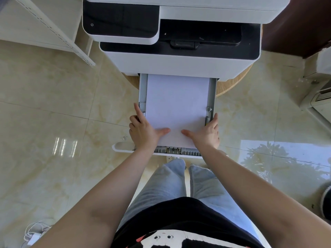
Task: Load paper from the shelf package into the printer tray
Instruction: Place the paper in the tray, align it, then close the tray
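Observation:
A white and black printer stands on a round wooden stand, with its grey paper tray pulled out toward me. A white stack of paper lies flat in the tray. My left hand grips the stack's near left corner, thumb on top and fingers along the tray's left side. At the near right corner, my right hand holds the stack the same way, thumb on the sheet. The shelf package is not in view.
A white metal shelf stands at the upper left. Glossy beige floor tiles surround the printer. A white appliance sits at the right edge, and a white cable and plug lie at the lower left.

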`<state>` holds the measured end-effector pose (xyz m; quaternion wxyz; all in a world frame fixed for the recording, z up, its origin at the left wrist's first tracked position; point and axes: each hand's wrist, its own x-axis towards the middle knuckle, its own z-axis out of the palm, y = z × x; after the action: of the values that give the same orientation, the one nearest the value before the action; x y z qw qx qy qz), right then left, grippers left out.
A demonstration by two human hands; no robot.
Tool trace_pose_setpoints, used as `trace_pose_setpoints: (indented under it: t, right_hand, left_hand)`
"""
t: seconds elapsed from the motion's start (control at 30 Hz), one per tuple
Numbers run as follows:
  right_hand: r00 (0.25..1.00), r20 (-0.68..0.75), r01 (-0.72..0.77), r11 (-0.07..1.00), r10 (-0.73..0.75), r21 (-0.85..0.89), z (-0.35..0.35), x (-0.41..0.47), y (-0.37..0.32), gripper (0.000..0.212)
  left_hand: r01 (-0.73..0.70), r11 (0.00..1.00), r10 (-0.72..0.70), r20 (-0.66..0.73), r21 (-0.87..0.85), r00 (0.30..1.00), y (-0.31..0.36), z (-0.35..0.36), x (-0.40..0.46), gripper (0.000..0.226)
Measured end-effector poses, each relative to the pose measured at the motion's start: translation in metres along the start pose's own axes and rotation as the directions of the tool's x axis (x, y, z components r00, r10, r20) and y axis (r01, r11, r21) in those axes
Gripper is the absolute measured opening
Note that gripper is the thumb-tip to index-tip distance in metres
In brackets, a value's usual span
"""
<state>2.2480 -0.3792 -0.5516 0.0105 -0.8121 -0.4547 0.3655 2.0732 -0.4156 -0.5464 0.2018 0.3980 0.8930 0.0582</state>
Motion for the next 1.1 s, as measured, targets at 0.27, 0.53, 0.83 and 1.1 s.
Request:
trace_pose_setpoints:
  t: [0.27,0.53,0.83,1.1]
  right_hand:
    - [0.995,-0.019,0.099,0.995,-0.098,0.035,-0.006,-0.010,0.011,0.136]
    - [0.987,0.057,0.155,0.985,-0.151,-0.077,-0.005,-0.029,0.027,0.152]
    - [0.994,-0.021,0.103,0.991,-0.106,-0.090,0.007,-0.025,0.025,0.153]
    - [0.995,0.011,0.104,0.994,-0.103,-0.035,0.000,-0.021,0.032,0.148]
  left_hand:
    - [-0.122,0.992,0.122,0.013,-0.028,0.992,-0.015,-0.005,-0.006,0.150]
    - [-0.161,0.987,0.158,0.142,0.010,0.977,-0.025,-0.004,-0.018,0.159]
    - [-0.139,0.988,0.135,0.070,0.063,0.988,-0.018,0.003,-0.014,0.158]
    - [-0.177,0.981,0.185,0.114,-0.080,0.976,-0.038,-0.004,-0.007,0.157]
